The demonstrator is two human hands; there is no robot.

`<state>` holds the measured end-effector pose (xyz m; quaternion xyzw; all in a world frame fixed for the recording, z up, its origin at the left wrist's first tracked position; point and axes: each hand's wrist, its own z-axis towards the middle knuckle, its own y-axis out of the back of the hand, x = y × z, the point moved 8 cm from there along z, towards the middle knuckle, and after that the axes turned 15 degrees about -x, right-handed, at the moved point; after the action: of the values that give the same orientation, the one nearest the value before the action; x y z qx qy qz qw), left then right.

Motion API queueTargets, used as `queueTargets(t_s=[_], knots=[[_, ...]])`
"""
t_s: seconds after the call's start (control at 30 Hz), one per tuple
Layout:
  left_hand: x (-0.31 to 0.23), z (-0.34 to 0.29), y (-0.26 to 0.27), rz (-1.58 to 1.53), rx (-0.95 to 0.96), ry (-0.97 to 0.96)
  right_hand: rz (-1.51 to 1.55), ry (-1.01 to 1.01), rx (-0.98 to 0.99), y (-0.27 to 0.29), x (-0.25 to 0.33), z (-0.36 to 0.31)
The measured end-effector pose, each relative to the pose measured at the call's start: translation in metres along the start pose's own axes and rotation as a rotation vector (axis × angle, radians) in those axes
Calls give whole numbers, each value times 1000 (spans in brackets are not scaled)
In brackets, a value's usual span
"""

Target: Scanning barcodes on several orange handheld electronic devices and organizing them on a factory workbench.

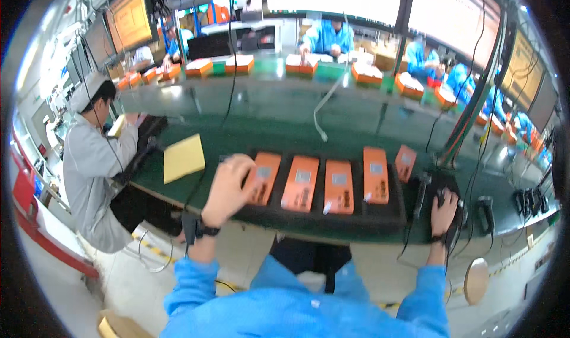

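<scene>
My left hand (228,186) is at the left end of a black tray (332,221), its fingers curved and apart from the thumb. The thumb side is beside or touching the leftmost orange box (265,178); I see nothing held in the hand. More flat orange boxes with pale labels lie in a row in the tray, among them a middle one (338,186) and a raised one at the right (376,175). At the right, my right hand (444,214) is closed over a dark computer mouse (440,199), mostly hidden beneath it.
A yellow sheet (184,159) lies left of the tray. A small orange card (405,163) and a black handheld scanner (422,195) are at its right. Another scanner (485,214) lies farther right. Cables hang over the green table (267,112). A co-worker (98,160) sits at left.
</scene>
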<state>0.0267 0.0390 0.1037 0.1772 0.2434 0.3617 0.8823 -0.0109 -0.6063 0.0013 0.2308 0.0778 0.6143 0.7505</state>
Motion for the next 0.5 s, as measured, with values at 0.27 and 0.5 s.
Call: queueTargets(t_s=[0.27,0.5], knots=[[93,-49,-8,12,-153,402,294,-49,-47,36,90,34],[56,-51,-12,1,-40,509,579,-226,360,47,197,6]])
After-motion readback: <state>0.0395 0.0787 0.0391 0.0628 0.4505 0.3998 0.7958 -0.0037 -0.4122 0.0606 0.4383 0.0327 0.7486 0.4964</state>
